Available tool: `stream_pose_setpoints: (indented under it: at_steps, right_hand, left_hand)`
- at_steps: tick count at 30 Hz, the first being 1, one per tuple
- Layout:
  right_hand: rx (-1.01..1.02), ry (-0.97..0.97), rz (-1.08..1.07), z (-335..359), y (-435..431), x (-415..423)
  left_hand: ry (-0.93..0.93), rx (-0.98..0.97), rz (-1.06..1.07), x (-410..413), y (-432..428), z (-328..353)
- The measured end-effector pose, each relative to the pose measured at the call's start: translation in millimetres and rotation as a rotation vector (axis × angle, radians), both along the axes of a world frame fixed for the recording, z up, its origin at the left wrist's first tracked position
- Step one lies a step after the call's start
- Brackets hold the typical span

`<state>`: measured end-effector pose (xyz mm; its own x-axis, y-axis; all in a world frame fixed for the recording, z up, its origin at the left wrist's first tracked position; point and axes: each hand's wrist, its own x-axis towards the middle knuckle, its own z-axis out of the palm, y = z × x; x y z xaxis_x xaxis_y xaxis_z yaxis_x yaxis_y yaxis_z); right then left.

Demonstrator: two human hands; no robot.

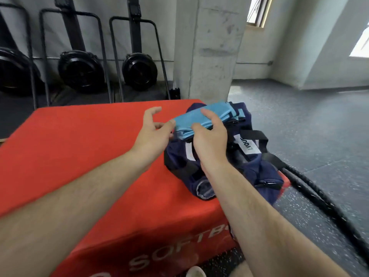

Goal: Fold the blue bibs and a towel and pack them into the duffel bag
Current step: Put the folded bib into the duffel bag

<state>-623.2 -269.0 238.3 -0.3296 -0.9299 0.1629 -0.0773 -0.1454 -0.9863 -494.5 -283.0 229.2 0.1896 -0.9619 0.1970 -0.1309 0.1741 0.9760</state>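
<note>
Two hands are meeting over a red foam box [79, 148] printed "SOFTB…", standing on speckled grey gym floor [319, 136] beside a concrete pillar [209, 47]. The right hand [209, 136] is gripping folded blue bibs [199, 118] above the navy duffel bag [249, 166]; the left hand [153, 132] is hanging spread, touching their edge.

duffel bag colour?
Navy blue duffel bag with black straps and white label patches; head view, the only one, shows it.

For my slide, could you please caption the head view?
Right hand grips folded blue bibs above the navy duffel bag on a red box.
</note>
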Motion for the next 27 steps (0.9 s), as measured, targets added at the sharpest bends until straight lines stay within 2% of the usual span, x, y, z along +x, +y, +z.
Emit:
stream_pose_setpoints:
  at_steps: [2,5,10,14,17,21,27]
  right_hand:
    - [0.033,-0.042,-0.106,-1,-8,-22]
    - [0.091,-0.067,-0.181,-10,-19,-53]
    - [0.177,-0.161,-0.209,-18,-29,-75]
    - [0.184,-0.199,-0.225,-22,-37,-76]
    - [0.188,-0.308,-0.2,-24,-48,-66]
    - [0.232,-0.431,-0.131,-16,-59,-61]
    - [0.304,-0.5,0.003,-9,-80,-57]
  left_hand:
    - [-0.124,0.013,-0.022,-23,-12,-7]
    - [-0.513,0.016,-0.095,-44,-36,-23]
    - [-1.0,0.214,-0.108,-64,-66,-33]
    - [-0.986,0.212,-0.114,-59,-72,-22]
    - [-0.956,0.16,-0.139,-54,-79,-4]
    - [-0.86,0.1,-0.169,-52,-87,24]
    - [-0.815,0.045,-0.211,-48,-90,39]
